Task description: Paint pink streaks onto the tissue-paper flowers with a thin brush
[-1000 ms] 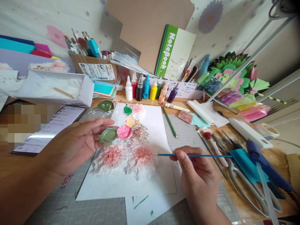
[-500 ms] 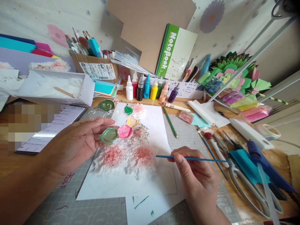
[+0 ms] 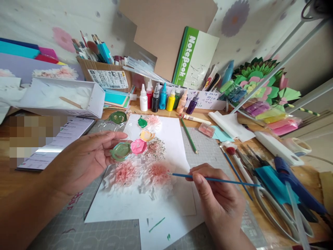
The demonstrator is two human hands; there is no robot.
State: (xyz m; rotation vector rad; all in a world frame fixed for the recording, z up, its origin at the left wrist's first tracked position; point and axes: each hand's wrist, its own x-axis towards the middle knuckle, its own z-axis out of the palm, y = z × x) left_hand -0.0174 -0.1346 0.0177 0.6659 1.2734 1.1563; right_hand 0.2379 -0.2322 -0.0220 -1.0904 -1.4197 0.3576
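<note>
Pinched between thumb and fingertips, the right hand's [image 3: 218,201] grip was closed on a thin blue paintbrush [image 3: 208,178], its tip touching the right-hand pink paper flower [image 3: 158,173] on the white sheet [image 3: 145,208]. The left hand [image 3: 85,159] lay half open, cradling a clear paint palette [image 3: 127,147] by its green well. Judging by looks, the brush was light and stiff; the fringed flower seemed soft, easily crushed, best touched lightly.
</note>
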